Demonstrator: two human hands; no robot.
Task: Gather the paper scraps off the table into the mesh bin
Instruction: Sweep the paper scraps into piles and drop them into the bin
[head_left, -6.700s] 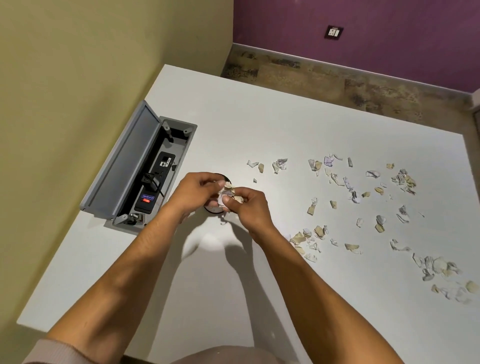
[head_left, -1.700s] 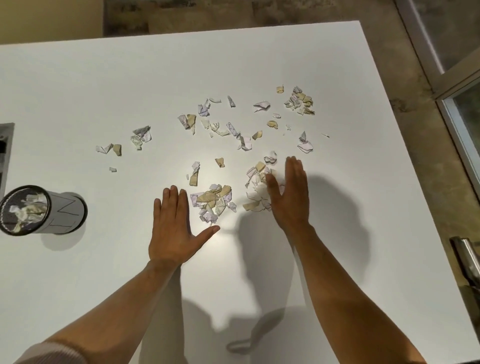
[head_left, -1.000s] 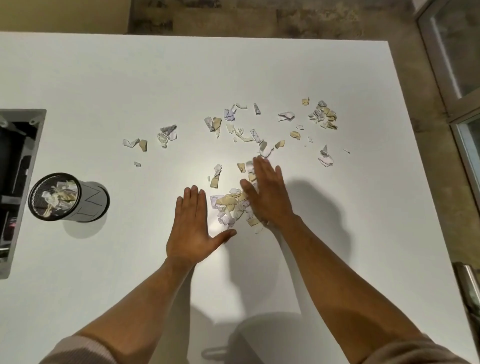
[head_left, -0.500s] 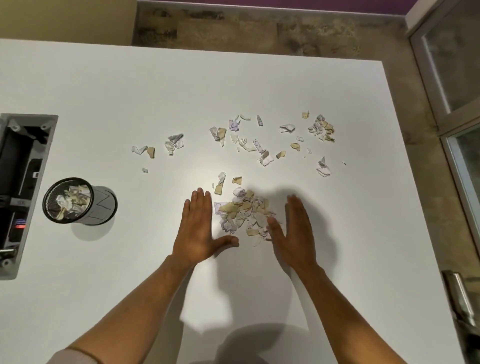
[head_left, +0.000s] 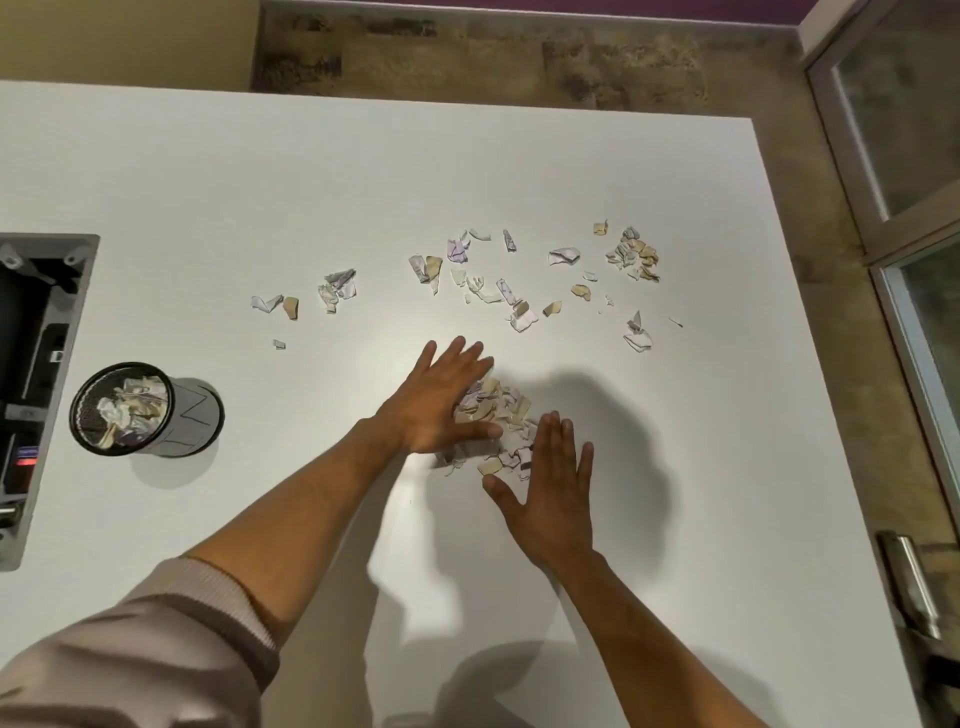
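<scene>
Both hands flat and spread on the white table: left hand and right hand flank a scrap pile. Mesh bin stands left, part-filled. Loose scraps lie farther off.

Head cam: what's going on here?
A person is clearing torn paper off a white table. Both open hands, left hand and right hand, lie flat on either side of a pile of scraps, herding it together. The mesh bin, to the left, already holds scraps. Loose scraps lie scattered beyond the pile.
</scene>
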